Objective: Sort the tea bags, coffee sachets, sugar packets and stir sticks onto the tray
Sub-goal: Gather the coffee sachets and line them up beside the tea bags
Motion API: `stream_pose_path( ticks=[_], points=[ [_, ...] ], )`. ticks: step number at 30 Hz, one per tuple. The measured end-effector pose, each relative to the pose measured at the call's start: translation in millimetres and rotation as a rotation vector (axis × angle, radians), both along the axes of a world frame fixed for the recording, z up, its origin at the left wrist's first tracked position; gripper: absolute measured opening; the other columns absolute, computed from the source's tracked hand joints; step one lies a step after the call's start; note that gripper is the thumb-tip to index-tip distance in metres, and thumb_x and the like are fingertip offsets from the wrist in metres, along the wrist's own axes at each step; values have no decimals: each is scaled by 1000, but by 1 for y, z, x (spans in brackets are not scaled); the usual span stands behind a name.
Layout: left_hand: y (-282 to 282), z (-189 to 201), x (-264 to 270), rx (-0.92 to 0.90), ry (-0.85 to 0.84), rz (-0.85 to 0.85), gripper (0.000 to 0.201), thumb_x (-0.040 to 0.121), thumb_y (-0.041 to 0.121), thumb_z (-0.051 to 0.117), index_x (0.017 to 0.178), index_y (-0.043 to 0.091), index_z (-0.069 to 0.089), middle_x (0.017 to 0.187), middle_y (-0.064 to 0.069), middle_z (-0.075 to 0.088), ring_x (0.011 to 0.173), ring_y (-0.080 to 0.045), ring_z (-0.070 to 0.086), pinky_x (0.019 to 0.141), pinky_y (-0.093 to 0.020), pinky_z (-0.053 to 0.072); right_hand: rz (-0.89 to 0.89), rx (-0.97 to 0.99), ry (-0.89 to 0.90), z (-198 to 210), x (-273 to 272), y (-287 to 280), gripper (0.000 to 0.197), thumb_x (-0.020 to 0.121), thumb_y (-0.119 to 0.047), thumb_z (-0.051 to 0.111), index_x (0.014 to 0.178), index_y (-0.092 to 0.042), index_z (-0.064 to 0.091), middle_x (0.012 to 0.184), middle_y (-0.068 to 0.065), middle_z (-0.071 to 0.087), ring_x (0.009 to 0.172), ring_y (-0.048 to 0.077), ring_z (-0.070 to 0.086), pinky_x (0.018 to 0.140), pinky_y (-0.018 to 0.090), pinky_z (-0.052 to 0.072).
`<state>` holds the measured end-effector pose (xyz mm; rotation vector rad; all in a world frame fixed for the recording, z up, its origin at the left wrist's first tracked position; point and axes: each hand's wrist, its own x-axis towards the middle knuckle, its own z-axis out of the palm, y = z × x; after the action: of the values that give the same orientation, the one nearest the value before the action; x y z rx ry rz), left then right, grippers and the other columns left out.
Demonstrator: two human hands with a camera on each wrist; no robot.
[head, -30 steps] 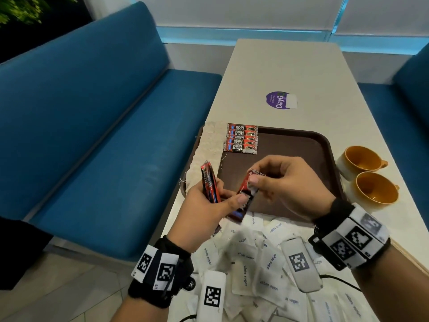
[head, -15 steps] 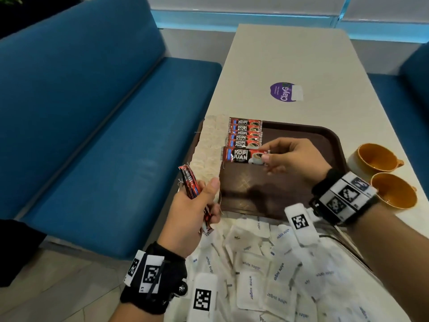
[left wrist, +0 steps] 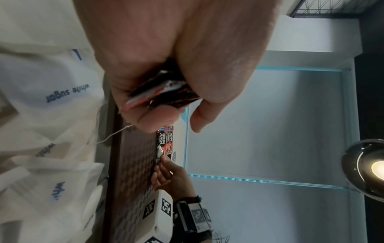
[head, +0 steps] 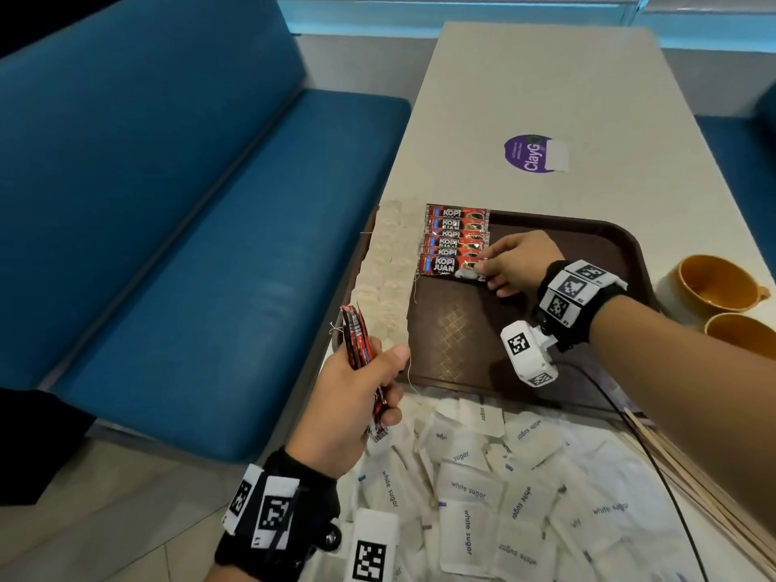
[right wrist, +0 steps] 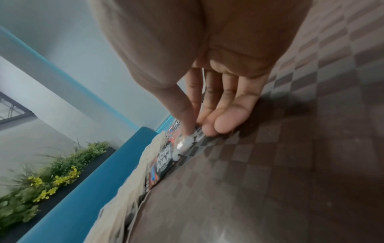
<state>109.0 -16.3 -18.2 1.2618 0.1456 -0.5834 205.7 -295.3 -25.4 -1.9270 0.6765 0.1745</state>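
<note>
- Head view: the brown tray (head: 588, 245) is sitting at mid-frame on the pale table (head: 525, 86). A column of tea bags (head: 388, 270) is lying along the tray's left edge, and just to its right a row of red coffee sachets (head: 457, 228) is overlapping down the frame.
- The right hand (head: 518, 262) is reaching in from the right, thumb and forefinger pinching the right end of the nearest sachet (head: 449, 266), which is lying flat at the bottom of that row.
- The left hand (head: 352, 396), at lower centre, is gripping a bundle of sachets (head: 357, 342) upright, fingers curled round it.
- Sugar packets (head: 483, 497) are lying heaped along the bottom of the frame; stir sticks (head: 688, 485) are showing at lower right, and two yellow cups (head: 714, 283) are standing at the right edge.
- Left wrist view: the curled fingers (left wrist: 218, 74) are clamping the bundle's ends (left wrist: 164, 93) at upper centre; sugar packets (left wrist: 51, 92) are filling the left side.
- Right wrist view: the fingertips (right wrist: 188, 129) are closing together on the sachet's end (right wrist: 166, 157) at mid-frame, beside the tea bags (right wrist: 133, 189) towards the lower left, over the tray's chequered floor (right wrist: 290, 148).
</note>
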Motion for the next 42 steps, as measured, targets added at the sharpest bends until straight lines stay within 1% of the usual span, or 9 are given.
stream_pose_path(
  ticks=[8,13,19,22,27,31,36,38,42],
  points=[
    [3,0,1,-13,-8,3,35,86,22,76,85,15,42,70,0,46,59,-17,45,46,-28,38,-11,-121,28,-3,5,1,18,81,-13,87,90,-14,72,81,8,74,61,15,65,55,29,57],
    [3,0,1,-20,15,10,33,81,17,76,93,14,45,71,0,49,59,-17,47,46,-28,38,-16,-119,17,-3,5,1,20,80,-16,88,92,-14,71,83,8,74,61,15,66,54,29,58],
    [0,10,2,-133,75,37,39,75,4,58,114,8,54,79,-7,50,59,-18,45,46,-28,34,-11,-156,-28,4,-6,0,13,88,-23,81,92,-19,70,86,7,74,63,16,68,56,31,59],
    [-4,16,-1,-149,47,49,31,85,-4,47,113,6,55,86,-16,56,61,-22,50,48,-30,38,12,-187,-133,17,-22,7,7,90,-19,77,89,-19,70,82,6,73,58,16,65,51,29,57],
    [-7,29,-10,-118,-42,-63,33,101,-7,36,129,-2,53,113,-20,74,87,-39,73,66,-39,61,152,-26,-331,57,-63,34,7,90,-14,76,87,-18,72,70,2,67,52,14,60,55,25,49],
    [-9,40,-19,-150,-59,-116,30,102,-4,46,127,3,60,117,-20,74,99,-48,72,73,-45,64,265,125,-388,83,-102,58,15,91,-18,76,104,-14,73,90,7,73,61,17,67,56,25,51],
    [-10,43,-29,-82,-108,-180,22,98,0,59,118,1,67,110,-25,74,88,-46,74,64,-39,62,387,225,-416,91,-136,70,30,85,-16,80,115,-13,72,100,10,76,74,17,70,60,23,54],
    [-12,44,-33,-77,-116,-176,20,96,6,63,115,1,67,108,-25,74,78,-40,75,60,-36,60,410,251,-452,91,-145,71,23,87,-9,78,109,-8,73,96,13,76,73,16,70,63,26,55],
    [-14,46,-38,-85,-78,-75,37,89,34,66,107,1,69,102,-17,75,64,-27,69,52,-28,54,308,291,-604,90,-157,65,21,75,-11,84,94,-8,75,92,21,72,75,30,65,70,36,56]
  ],
)
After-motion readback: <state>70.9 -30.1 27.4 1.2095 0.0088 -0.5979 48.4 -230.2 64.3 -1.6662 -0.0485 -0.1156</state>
